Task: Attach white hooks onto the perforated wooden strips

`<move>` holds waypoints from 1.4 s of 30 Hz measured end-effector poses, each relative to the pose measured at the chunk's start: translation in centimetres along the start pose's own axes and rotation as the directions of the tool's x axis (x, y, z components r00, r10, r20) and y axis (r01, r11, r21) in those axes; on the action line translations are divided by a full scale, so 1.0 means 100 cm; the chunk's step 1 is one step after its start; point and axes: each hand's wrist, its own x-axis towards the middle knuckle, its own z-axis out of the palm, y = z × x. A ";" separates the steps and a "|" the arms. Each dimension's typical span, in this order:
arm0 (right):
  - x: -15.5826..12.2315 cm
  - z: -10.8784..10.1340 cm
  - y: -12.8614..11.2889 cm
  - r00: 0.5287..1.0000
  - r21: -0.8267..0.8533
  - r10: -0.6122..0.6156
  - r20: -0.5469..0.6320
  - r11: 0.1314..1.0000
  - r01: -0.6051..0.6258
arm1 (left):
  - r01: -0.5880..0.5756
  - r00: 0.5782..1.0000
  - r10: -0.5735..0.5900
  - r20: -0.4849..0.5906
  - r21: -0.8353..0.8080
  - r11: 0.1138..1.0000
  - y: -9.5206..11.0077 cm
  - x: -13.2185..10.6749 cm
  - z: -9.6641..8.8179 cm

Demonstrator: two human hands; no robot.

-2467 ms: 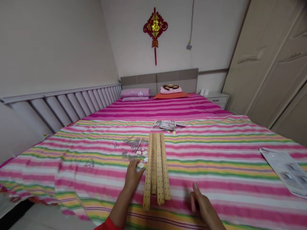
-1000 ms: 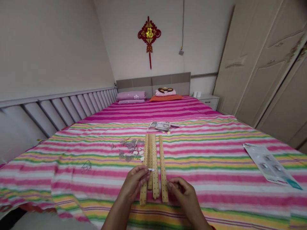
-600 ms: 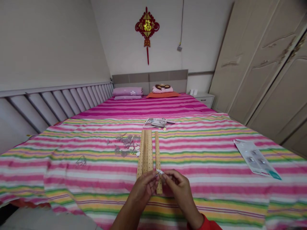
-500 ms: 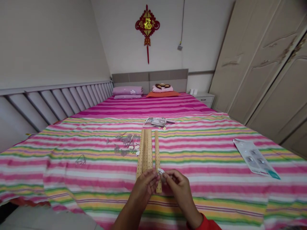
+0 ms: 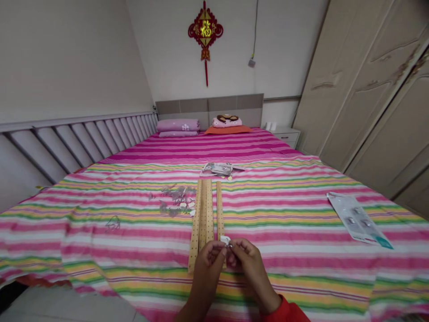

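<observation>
Between my two hands is a small white piece with a shiny metal bit (image 5: 225,240), too small to name surely; it looks like a little hook. My left hand (image 5: 211,261) pinches it from the left with thumb and fingers. From the right, my right hand (image 5: 246,257) grips it with closed fingertips. Just under and beyond the hands lies a narrow wooden strip with holes (image 5: 219,205). To its left are more perforated wooden strips (image 5: 203,214), side by side, their near part partly behind my left hand.
Left of the strips lies a scatter of small clear and white pieces (image 5: 177,201). A clear loop-like item (image 5: 113,222) is farther left. Beyond the strips is a crumpled plastic packet (image 5: 219,169). A blister pack (image 5: 360,220) rests at right on the striped bedspread (image 5: 284,264).
My left hand has shifted slightly right and turned, and the white piece now shows more of its flat face. Both hands keep hold of it. The view has tilted slightly.
</observation>
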 end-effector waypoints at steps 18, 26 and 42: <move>-0.006 -0.011 0.015 0.998 -0.200 -0.058 0.003 0.978 0.057 | 0.263 0.962 -0.269 -0.033 -0.129 0.956 -0.006 0.025 -0.026; -0.003 -0.019 0.045 0.933 -0.259 0.357 0.038 0.906 -0.336 | 0.307 0.952 -0.306 0.032 -0.085 0.948 -0.007 0.030 -0.042; -0.006 -0.035 0.050 0.951 -0.036 0.304 0.053 0.953 -0.302 | 0.313 0.935 -0.311 0.168 0.019 0.950 -0.008 0.044 -0.025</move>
